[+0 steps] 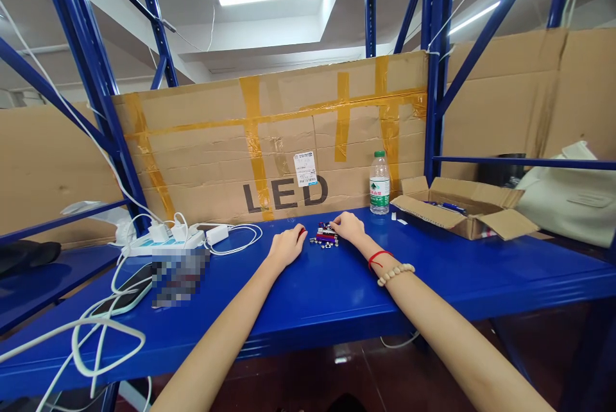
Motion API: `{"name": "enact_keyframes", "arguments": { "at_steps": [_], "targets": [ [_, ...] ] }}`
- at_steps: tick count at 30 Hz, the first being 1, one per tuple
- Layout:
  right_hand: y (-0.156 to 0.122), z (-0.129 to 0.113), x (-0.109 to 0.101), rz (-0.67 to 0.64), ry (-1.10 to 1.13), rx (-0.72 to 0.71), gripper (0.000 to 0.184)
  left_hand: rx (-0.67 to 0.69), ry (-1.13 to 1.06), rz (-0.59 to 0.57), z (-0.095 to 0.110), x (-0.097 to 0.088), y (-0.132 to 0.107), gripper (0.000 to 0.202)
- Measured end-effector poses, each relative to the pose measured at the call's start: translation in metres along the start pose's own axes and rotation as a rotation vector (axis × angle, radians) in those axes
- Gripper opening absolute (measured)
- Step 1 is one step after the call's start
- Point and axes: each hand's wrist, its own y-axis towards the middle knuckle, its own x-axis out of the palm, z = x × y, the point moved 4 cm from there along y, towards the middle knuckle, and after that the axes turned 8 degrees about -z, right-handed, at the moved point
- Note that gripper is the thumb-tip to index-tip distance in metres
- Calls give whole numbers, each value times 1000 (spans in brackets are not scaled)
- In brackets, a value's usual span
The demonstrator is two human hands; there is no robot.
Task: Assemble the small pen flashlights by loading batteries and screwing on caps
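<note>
Forearms (226, 322), cut off by the frame's lower edge, stretch forward over a blue metal shelf (337, 290). Right wrist carries a red cord (380, 254) and a bracelet of pale beads (395, 274). Left hand (287, 245) is curled, knuckles up, thumb and forefinger pinched on a small red piece (301, 231), mostly covered. Right hand (349, 227) bends inward, fingers drawn together, tips at a cluster of small parts (326, 233) in purple, red and silver; cannot tell whether it grips one. Cluster lies between the hands; loose metallic bits (323, 244) sit just on its near side. Left: phone (126, 290) under white cables; beside it, a pixelated patch masks something. Beyond: clear bottle (380, 184), green cap, green-and-white label, characters too small to read surely. Open carton (474, 230) at right, contents half hidden by flaps. Behind, taped cardboard (216, 162) printed "LED" in black, with a white sticker (305, 169), its fine print illegible.
</note>
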Motion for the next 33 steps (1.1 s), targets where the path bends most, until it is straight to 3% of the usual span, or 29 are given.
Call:
{"name": "enact_keyframes", "arguments": {
  "at_steps": [5, 9, 25, 33],
  "targets": [
    [2, 12, -8, 103, 42, 85, 33, -11, 16, -4, -1, 1, 0, 30],
    [6, 23, -4, 40, 53, 114, 40, -10, 16, -12, -1, 1, 0, 30],
    [12, 20, 11, -110, 55, 3, 19, -8, 14, -21, 0, 1, 0, 31],
    [12, 24, 8, -46, 108, 71, 16, -21, 2, -37, 0, 2, 1, 32]
  ]
}}
